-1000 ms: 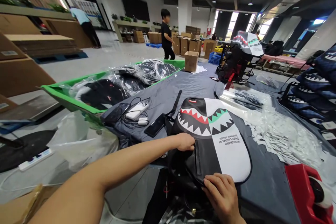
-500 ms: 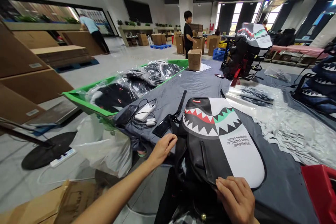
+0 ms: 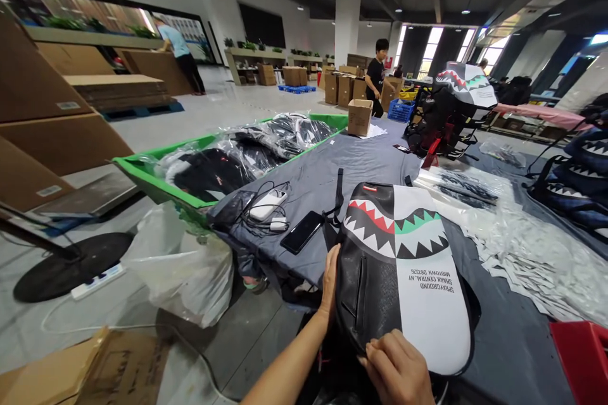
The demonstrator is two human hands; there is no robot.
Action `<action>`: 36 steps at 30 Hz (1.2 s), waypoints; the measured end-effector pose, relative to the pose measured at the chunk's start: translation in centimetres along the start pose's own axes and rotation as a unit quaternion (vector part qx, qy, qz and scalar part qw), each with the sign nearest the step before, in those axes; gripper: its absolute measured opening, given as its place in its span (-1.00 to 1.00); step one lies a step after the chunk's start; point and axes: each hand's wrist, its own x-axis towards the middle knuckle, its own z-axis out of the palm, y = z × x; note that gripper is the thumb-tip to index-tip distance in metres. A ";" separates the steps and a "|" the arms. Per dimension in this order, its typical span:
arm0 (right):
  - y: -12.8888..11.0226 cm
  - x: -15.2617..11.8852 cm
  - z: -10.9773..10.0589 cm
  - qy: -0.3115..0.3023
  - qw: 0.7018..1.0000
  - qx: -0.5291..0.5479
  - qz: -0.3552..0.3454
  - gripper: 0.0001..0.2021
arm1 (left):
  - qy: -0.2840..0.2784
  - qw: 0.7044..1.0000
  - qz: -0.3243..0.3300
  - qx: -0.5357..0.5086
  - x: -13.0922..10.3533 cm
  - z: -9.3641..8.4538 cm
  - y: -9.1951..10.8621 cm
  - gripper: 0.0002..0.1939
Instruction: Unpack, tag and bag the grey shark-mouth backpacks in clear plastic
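A backpack (image 3: 406,278) lies on its back at the near edge of the worktop (image 3: 375,164), with its printed shark mouth toward the far side and its lettering upside down for the wearer of the camera. Its front is half black, half white. The right hand (image 3: 401,370) is at the near rim of the backpack; its fingers are bent and closed on this rim. The left hand (image 3: 329,281) lies along the left side of the bag and touches it, but whether it grasps there I cannot tell, because the fingers are partly hidden. A black strap (image 3: 339,190) sticks out beyond the bag's far left side. Just beside it, a dark phone (image 3: 302,232) lies flat, and nearer to the left near corner of the worktop is a white charger (image 3: 267,204) with tangled cables (image 3: 247,205). To the right of the backpack spreads a heap of white sheets (image 3: 517,266), and a red object (image 3: 579,354) is cut by the border. Along the left edge stands a green bin (image 3: 335,121) with wrapped bags (image 3: 213,168) in it. Toward the far edge are an open carton (image 3: 360,119) and a second backpack (image 3: 470,85). Behind the carton, a co-worker (image 3: 377,76) in black is standing.
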 end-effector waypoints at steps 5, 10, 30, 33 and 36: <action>1.6 0.5 -2.0 -0.105 0.994 0.020 -0.018 -0.74 | -0.080 0.996 -0.023 0.032 2.5 0.2 1.3 -0.72; 7.9 6.8 -2.1 -0.294 0.949 0.117 0.011 -0.78 | -0.154 0.984 0.018 0.091 4.0 -0.2 3.3 -0.79; 13.7 17.9 14.0 -0.369 0.911 -0.094 -0.161 -0.69 | -0.296 0.847 0.396 0.195 -10.2 -2.2 13.6 -0.73; 13.9 18.6 12.0 -0.362 0.913 -0.108 -0.155 -0.78 | -0.324 0.889 0.266 0.186 -8.6 2.9 16.2 -0.79; 14.7 17.1 5.4 -0.314 0.927 -0.114 -0.170 -0.81 | -0.347 0.911 0.139 0.174 -5.1 3.6 18.1 -0.71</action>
